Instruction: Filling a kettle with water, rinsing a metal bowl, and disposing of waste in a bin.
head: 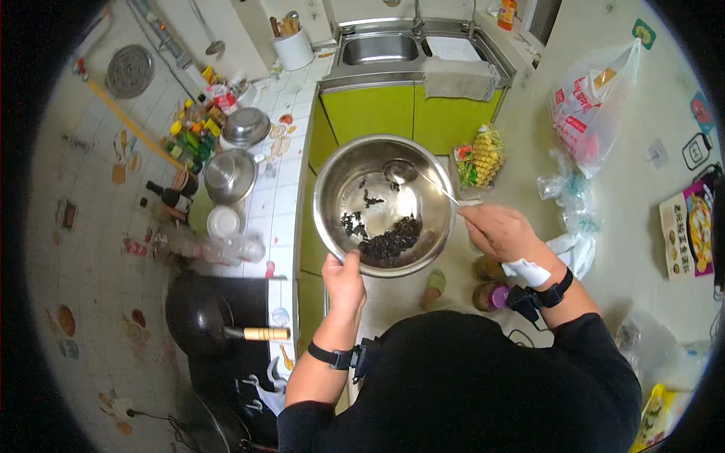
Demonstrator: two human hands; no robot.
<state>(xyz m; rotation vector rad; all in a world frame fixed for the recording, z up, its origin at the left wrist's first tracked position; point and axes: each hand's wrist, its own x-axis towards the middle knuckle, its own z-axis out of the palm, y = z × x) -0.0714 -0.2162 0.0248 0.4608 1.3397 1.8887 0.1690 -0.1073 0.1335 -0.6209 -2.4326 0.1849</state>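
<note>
My left hand (345,283) grips the near left rim of a large stainless-steel bowl (371,153), tilted in front of my body. Dark, chopped wet-looking food (391,240) lies heaped in its near part, with smaller bits scattered to the left and middle. In my right hand (498,229), at the right rim, is the handle of a metal ladle (401,171); the ladle's round head rests inside the far part of the bowl.
On the left are a tiled counter (283,181), a wok (198,320) with a wooden handle, metal pots and bottles. A double sink (380,50) stands ahead. Plastic bags (592,113) hang at the right. Jars (486,297) and a vegetable container (478,161) stand low down.
</note>
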